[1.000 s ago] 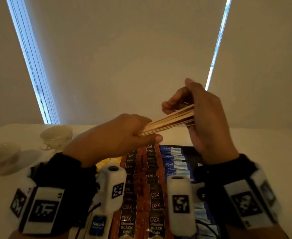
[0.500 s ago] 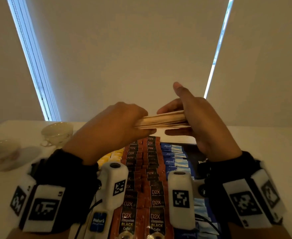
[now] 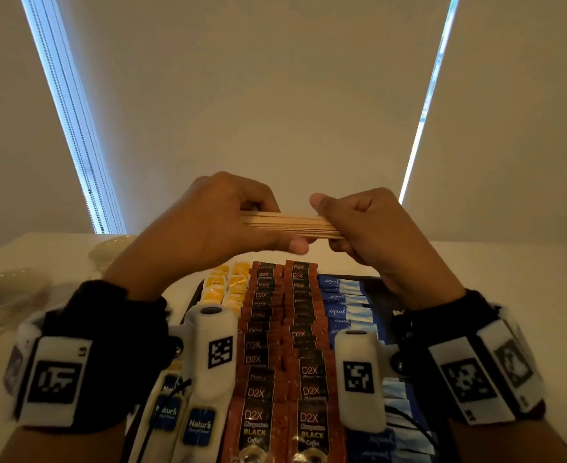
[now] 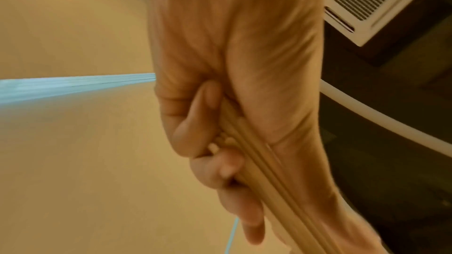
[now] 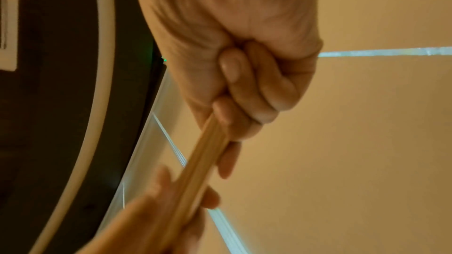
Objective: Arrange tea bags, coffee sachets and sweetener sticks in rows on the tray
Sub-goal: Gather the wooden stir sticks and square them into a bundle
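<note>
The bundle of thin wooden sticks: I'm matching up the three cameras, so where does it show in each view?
Head: the bundle of thin pale wooden sticks lies level at centre, between the left hand and right hand, above the tray.
Left wrist: it runs diagonally from centre to the lower right.
Right wrist: it slants from centre to the lower left.
Shared landmark: the bright window strip.

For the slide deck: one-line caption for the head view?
Both hands, left hand and right hand, grip a bundle of wooden sticks level above the tray of coffee sachets.
</note>
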A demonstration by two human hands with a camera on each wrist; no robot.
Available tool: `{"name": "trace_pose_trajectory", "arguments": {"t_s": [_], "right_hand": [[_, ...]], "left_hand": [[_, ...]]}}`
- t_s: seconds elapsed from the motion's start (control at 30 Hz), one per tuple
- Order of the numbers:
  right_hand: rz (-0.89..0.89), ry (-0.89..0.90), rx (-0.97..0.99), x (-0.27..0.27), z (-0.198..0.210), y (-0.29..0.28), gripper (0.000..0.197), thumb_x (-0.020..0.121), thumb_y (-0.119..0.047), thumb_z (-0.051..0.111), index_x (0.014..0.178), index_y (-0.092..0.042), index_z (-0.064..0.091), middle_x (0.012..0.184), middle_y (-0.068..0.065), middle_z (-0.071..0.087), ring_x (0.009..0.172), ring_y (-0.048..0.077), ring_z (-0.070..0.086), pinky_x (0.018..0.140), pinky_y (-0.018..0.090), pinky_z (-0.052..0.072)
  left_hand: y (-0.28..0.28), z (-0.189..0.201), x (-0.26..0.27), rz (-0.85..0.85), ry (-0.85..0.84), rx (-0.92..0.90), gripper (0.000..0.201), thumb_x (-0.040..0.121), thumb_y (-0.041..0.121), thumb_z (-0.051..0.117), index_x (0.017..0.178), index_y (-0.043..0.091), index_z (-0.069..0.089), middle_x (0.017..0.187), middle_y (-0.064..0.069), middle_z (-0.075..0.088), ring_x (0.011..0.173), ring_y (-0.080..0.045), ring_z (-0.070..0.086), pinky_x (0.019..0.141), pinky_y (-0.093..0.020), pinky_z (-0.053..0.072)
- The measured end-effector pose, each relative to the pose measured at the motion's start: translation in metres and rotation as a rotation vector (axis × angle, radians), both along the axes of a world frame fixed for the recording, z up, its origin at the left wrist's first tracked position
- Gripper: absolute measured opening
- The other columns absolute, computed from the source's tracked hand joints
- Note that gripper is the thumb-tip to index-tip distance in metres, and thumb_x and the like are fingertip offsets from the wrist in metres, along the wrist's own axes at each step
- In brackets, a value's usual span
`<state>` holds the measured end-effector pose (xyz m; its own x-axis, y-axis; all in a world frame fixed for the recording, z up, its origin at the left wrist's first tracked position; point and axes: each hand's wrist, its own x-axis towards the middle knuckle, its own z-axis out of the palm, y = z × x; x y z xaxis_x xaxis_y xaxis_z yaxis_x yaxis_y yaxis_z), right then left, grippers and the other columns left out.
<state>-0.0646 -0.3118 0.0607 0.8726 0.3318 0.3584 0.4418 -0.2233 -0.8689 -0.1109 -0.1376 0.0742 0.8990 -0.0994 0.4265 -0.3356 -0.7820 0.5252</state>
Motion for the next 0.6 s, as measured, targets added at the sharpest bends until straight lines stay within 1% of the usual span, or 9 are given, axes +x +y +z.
{"name": "trace_pose_trajectory", "arguments": {"t_s": [0.07, 0.13, 0.2, 0.27, 0.3, 0.37, 0.43, 0.5, 0.6], "right_hand": [[0.006, -0.024, 0.076, 0.002, -0.002, 0.001, 0.036, 0.094, -0.023, 0.053, 0.066, -0.009, 0.07, 0.042, -0.005, 0.059, 0.033, 0.002, 0.044, 0.038, 0.006, 0.032], [-0.012, -0.038, 0.161, 0.004, -0.005, 0.003, 0.036, 0.093, -0.023, 0.055, 0.063, -0.01, 0.069, 0.053, 0.005, 0.066, 0.037, 0.003, 0.046, 0.04, 0.007, 0.034], [-0.022, -0.066, 0.187, 0.005, -0.009, 0.008, 0.037, 0.092, -0.024, 0.057, 0.064, -0.004, 0.069, 0.055, 0.016, 0.063, 0.038, 0.007, 0.045, 0.041, 0.01, 0.035], [-0.003, -0.072, 0.178, 0.004, -0.014, 0.014, 0.038, 0.093, -0.025, 0.056, 0.067, -0.001, 0.07, 0.046, 0.008, 0.056, 0.037, 0.008, 0.043, 0.041, 0.012, 0.035], [0.007, -0.07, 0.17, 0.002, -0.014, 0.017, 0.039, 0.093, -0.026, 0.055, 0.067, 0.0, 0.07, 0.045, 0.006, 0.054, 0.037, 0.008, 0.043, 0.041, 0.012, 0.035], [-0.004, -0.098, 0.175, 0.001, -0.014, 0.019, 0.04, 0.093, -0.025, 0.054, 0.067, 0.001, 0.069, 0.047, 0.01, 0.054, 0.037, 0.008, 0.045, 0.042, 0.013, 0.035], [-0.07, -0.188, 0.182, 0.001, -0.013, 0.019, 0.042, 0.093, -0.025, 0.055, 0.061, 0.0, 0.067, 0.05, 0.017, 0.056, 0.04, 0.016, 0.05, 0.044, 0.02, 0.04], [-0.127, -0.263, 0.178, 0.001, -0.015, 0.019, 0.045, 0.092, -0.024, 0.056, 0.056, 0.001, 0.064, 0.05, 0.019, 0.054, 0.044, 0.022, 0.051, 0.049, 0.026, 0.042], [-0.154, -0.231, 0.22, 0.002, -0.02, 0.022, 0.043, 0.092, -0.02, 0.055, 0.059, 0.006, 0.064, 0.044, 0.013, 0.053, 0.035, 0.011, 0.046, 0.043, 0.022, 0.038]], "left_hand": [[0.0, -0.001, 0.0, -0.052, -0.034, -0.255, 0.049, 0.07, 0.061, 0.05, 0.078, 0.017, 0.071, 0.063, 0.0, 0.068, 0.048, -0.006, 0.055, 0.043, -0.011, 0.039], [-0.002, -0.003, 0.002, -0.049, -0.057, -0.512, 0.057, 0.088, 0.055, 0.034, 0.077, 0.011, 0.069, 0.067, -0.005, 0.07, 0.053, -0.012, 0.062, 0.041, -0.016, 0.041], [-0.007, -0.006, 0.004, -0.045, -0.097, -0.681, 0.062, 0.097, 0.049, 0.026, 0.073, 0.011, 0.068, 0.071, -0.008, 0.071, 0.062, -0.018, 0.068, 0.047, -0.021, 0.049], [-0.01, -0.008, 0.006, -0.017, -0.188, -0.755, 0.061, 0.101, 0.045, 0.025, 0.067, 0.015, 0.067, 0.074, -0.011, 0.072, 0.066, -0.023, 0.069, 0.055, -0.028, 0.054], [-0.01, -0.008, 0.006, 0.006, -0.222, -0.757, 0.058, 0.101, 0.042, 0.028, 0.066, 0.017, 0.067, 0.076, -0.012, 0.072, 0.067, -0.024, 0.069, 0.058, -0.03, 0.055], [-0.006, -0.006, 0.004, 0.036, -0.18, -0.711, 0.049, 0.101, 0.037, 0.034, 0.073, 0.015, 0.066, 0.08, -0.011, 0.072, 0.069, -0.022, 0.07, 0.058, -0.029, 0.057], [0.0, -0.004, 0.001, 0.055, -0.016, -0.586, 0.043, 0.101, 0.036, 0.036, 0.083, 0.01, 0.066, 0.078, -0.009, 0.072, 0.064, -0.019, 0.07, 0.049, -0.025, 0.054], [0.003, -0.003, -0.001, 0.058, 0.145, -0.483, 0.045, 0.1, 0.037, 0.035, 0.087, 0.006, 0.065, 0.072, -0.012, 0.072, 0.05, -0.02, 0.064, 0.04, -0.023, 0.049], [0.003, -0.004, -0.002, 0.061, 0.201, -0.461, 0.048, 0.098, 0.039, 0.038, 0.08, 0.004, 0.065, 0.055, -0.01, 0.065, 0.03, -0.011, 0.043, 0.032, -0.016, 0.034]]}}
